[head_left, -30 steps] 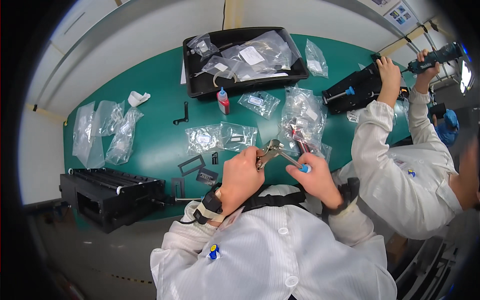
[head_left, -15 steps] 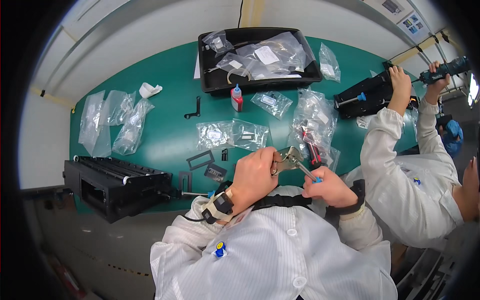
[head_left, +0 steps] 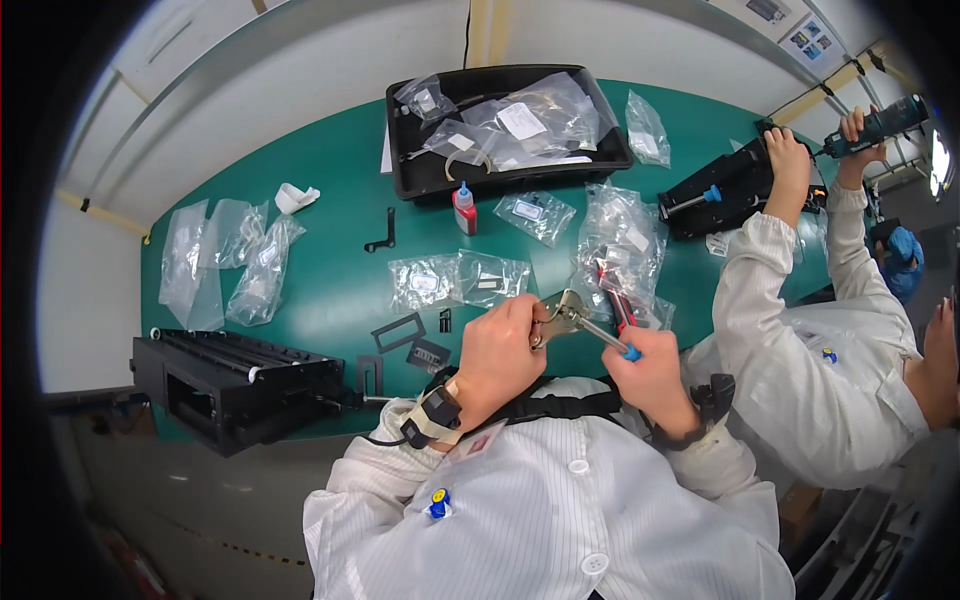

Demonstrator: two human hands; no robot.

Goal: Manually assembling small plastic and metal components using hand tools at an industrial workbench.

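My left hand (head_left: 500,347) is closed around a shiny metal bracket (head_left: 562,314), held just above the near edge of the table. From the right, my right hand (head_left: 650,368) grips a metal rod with a blue piece (head_left: 630,351) at its end. The rod's far end meets the bracket; whether it sits in a hole there I cannot tell. A tool with red-and-black handles (head_left: 617,298) lies just beyond my right hand, partly under clear plastic bags (head_left: 625,235).
At the left stands a black housing (head_left: 235,385) with rollers. Flat black plates (head_left: 398,332), bagged parts (head_left: 425,284) and a red bottle (head_left: 465,212) lie ahead, before a black tray (head_left: 510,180). At the right, a co-worker holds a power screwdriver (head_left: 875,128) over another black unit (head_left: 715,190).
The view has shifted slightly. My right hand has turned and its fingers now wrap higher around the rod's blue end. The bracket stays in my left hand.
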